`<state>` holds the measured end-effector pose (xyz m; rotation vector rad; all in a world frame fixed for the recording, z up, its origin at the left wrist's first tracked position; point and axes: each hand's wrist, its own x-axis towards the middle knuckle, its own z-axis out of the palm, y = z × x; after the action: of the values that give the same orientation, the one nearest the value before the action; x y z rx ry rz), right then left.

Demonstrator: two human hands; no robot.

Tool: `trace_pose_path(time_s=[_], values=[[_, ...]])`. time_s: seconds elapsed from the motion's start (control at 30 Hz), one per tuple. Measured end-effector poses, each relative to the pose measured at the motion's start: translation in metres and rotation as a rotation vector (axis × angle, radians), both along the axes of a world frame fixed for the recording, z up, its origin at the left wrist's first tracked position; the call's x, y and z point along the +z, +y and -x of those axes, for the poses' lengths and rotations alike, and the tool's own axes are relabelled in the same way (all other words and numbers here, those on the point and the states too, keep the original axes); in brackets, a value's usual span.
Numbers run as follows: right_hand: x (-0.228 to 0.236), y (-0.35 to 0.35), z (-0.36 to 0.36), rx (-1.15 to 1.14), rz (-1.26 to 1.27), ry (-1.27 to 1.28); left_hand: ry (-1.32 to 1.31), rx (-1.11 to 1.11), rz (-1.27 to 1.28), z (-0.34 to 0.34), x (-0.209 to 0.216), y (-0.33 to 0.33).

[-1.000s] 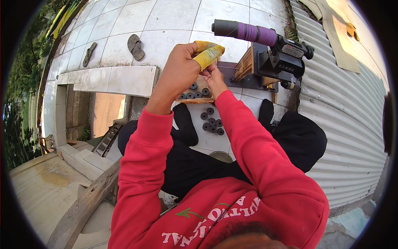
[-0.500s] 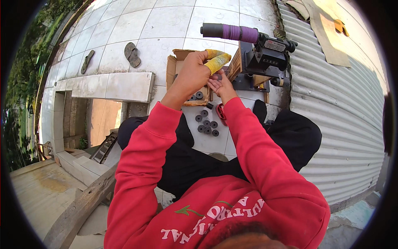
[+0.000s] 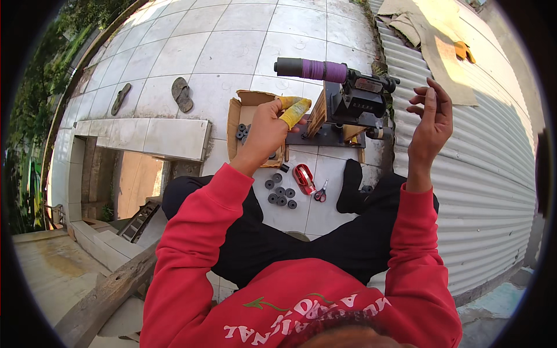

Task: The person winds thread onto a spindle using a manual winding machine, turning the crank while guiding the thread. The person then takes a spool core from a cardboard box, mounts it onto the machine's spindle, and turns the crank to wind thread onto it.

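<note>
My left hand (image 3: 270, 129), with yellow wraps on two fingers, is closed above a cardboard box (image 3: 233, 119). Whatever lies between its fingertips, if anything, is hidden. Off to the right, my right hand (image 3: 430, 124) is raised over the corrugated sheet, empty, with its fingers loosely bent and apart. Between the hands stands a winding machine (image 3: 358, 104) with a counter; purple thread (image 3: 325, 70) is wound around its dark rod. Several small black spools (image 3: 281, 201) lie on the tiles below the box, and more sit inside it. Beside them are a red tape dispenser (image 3: 303, 178) and scissors (image 3: 321, 191).
Grey corrugated sheeting (image 3: 470, 174) runs along the right side. At the left, a low tiled wall (image 3: 174, 136) edges a sunken opening. Two sandals (image 3: 182, 94) rest on the tiles farther off. My crossed legs border the spools.
My right hand has left the left hand and swung out right, over the sheeting. The left hand stays above the box. The scissors and whole tape dispenser have come into sight.
</note>
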<state>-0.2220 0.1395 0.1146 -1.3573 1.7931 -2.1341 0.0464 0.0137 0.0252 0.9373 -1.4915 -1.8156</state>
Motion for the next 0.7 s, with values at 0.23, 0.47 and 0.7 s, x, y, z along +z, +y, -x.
trace_pose_path(time_s=[0.23,0.47,0.7], values=[[-0.026,-0.029,0.146,0.323,-0.836,0.677,0.038,-0.038,0.000,0.009,-0.005,0.011],[-0.050,-0.044,0.136,0.130,-0.722,0.868,0.020,-0.054,0.010,0.006,-0.016,0.015],[-0.083,-0.072,0.151,0.095,-0.736,0.894,0.008,-0.035,0.110,0.019,-0.018,0.005]])
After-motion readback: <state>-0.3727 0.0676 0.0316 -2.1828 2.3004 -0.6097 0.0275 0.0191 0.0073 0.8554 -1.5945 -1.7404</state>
